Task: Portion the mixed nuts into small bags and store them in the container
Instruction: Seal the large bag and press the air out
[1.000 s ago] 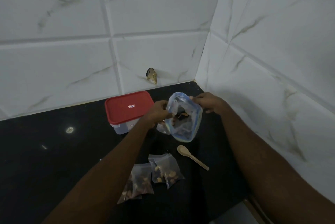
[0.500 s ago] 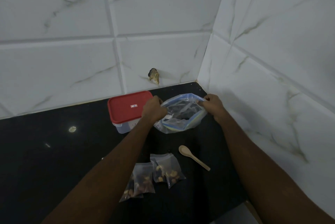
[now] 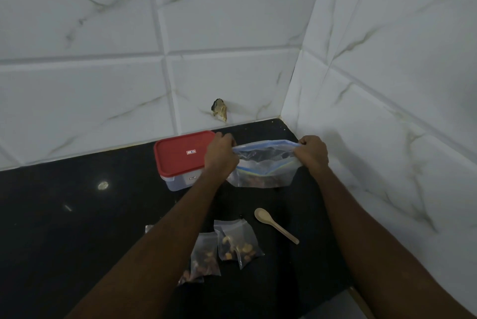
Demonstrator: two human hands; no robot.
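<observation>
A large clear zip bag (image 3: 263,166) with a blue strip along its top holds dark mixed nuts at the bottom. My left hand (image 3: 221,154) pinches its left top corner and my right hand (image 3: 311,152) pinches the right one, so the top edge is stretched flat between them above the black counter (image 3: 77,215). Left of my left hand stands the clear container with a red lid (image 3: 180,153), lid on. Nearer to me lie small filled bags: one with pale nuts (image 3: 237,242) and a darker one (image 3: 204,256) partly under my left forearm.
A wooden spoon (image 3: 273,224) lies on the counter right of the small bags. White marble-look tiled walls close in the corner behind and to the right. A chipped spot (image 3: 220,109) marks the back wall. The counter's front edge shows at lower right.
The big bag hung open and tilted between my hands; now both hands have moved apart and pulled its top edge straight and flat, with the bag lowered toward the counter.
</observation>
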